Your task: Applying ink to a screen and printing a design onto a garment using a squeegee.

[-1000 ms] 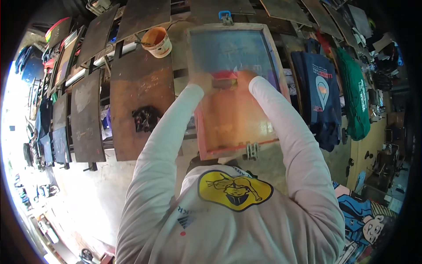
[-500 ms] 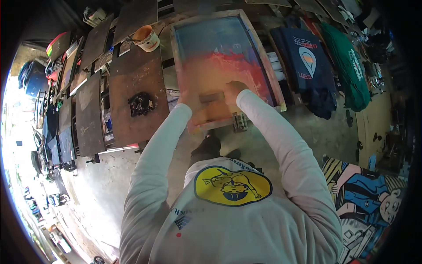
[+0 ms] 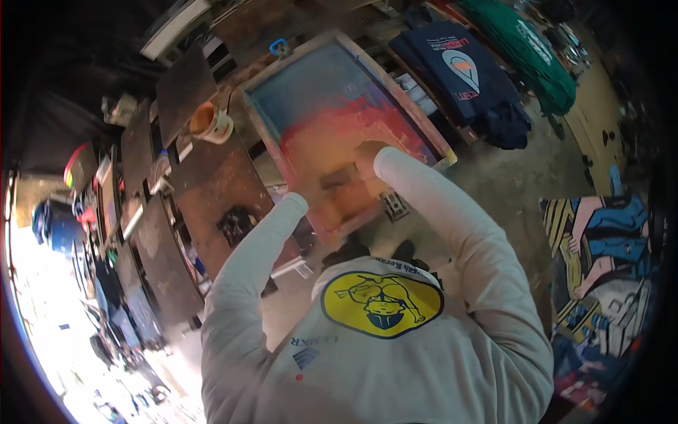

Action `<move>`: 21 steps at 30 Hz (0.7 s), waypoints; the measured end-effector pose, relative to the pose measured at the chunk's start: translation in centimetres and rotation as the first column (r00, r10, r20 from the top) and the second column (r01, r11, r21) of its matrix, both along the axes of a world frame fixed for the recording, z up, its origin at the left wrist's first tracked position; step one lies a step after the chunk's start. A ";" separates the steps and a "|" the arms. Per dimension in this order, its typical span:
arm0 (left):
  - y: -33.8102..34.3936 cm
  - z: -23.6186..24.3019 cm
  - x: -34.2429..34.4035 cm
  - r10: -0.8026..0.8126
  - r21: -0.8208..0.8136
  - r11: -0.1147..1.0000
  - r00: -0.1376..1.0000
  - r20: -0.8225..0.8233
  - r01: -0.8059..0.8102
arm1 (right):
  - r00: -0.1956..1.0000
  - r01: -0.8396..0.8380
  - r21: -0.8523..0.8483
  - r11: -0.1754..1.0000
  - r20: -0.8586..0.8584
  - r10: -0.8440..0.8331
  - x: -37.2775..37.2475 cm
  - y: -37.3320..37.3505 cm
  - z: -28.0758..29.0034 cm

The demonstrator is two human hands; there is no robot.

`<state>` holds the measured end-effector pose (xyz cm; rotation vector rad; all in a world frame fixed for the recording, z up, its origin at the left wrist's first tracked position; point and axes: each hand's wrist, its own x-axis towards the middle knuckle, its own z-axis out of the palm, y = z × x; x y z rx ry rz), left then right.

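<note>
At twelve o'clock, a squeegee [image 3: 340,177] lies across the near part of a printing screen [image 3: 300,92]. The right hand [image 3: 366,157] curls round its three-o'clock end; I cannot tell whether the blurred left hand [image 3: 311,192] grips. Uneven pressure could streak the red ink [image 3: 367,121].

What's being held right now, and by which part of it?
The right hand holds a brown bar by its right end. The left hand blurs into the orange on the framed screen, so its hold cannot be told.
</note>
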<state>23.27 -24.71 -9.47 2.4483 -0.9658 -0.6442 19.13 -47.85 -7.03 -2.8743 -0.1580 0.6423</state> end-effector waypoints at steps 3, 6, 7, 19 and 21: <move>-2.8 1.7 3.4 -0.039 -0.053 0.998 0.998 0.042 0.042 | 0.995 -0.077 -0.001 0.997 -0.058 0.077 4.5 -2.9 -0.9; -4.2 3.5 8.1 0.051 0.028 0.998 0.987 0.150 -0.055 | 0.997 0.015 -0.034 0.999 0.082 -0.012 8.8 -3.7 0.7; -4.5 4.0 9.4 0.035 0.031 0.999 0.989 0.143 -0.040 | 0.997 0.030 -0.031 0.999 0.075 -0.027 10.6 -3.5 0.4; -5.6 0.7 13.5 -0.087 0.118 0.991 0.971 0.221 0.061 | 0.988 0.151 -0.024 0.988 0.043 -0.149 9.0 -2.8 1.5; -5.0 -0.3 11.6 -0.153 0.013 0.988 0.959 0.239 0.154 | 0.950 0.311 -0.033 0.950 0.007 -0.311 5.8 -2.0 0.0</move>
